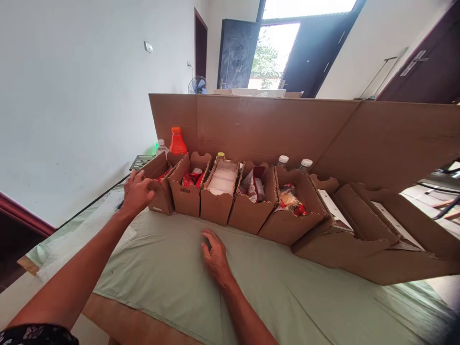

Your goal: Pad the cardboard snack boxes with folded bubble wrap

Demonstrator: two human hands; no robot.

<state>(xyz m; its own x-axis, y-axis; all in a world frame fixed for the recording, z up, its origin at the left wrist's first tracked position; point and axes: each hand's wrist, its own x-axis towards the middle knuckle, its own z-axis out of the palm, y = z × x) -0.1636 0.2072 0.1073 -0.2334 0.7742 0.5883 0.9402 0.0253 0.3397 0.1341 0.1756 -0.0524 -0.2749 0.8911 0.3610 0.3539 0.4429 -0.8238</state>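
My left hand [138,192] hovers in front of the leftmost cardboard bin [162,196], its fingers loosely bent and apart with nothing visible in them. I cannot tell whether it touches the bin. Red packets show inside that bin. Low over the green cloth, my right hand [215,256] curls around a small dark object [207,243], mostly hidden by the fingers. Just ahead of it stand a bin with red packets [187,194], a bin of bubble-wrapped items [218,206] and a bin with a silver and red bag [249,213].
Farther right are a bin with a food packet [293,220] and bins holding white boxes [334,211]. An orange bottle [176,141] and several capped bottles stand behind the row. A tall cardboard panel [269,124] closes the back. Bubble wrap [86,235] lies at left.
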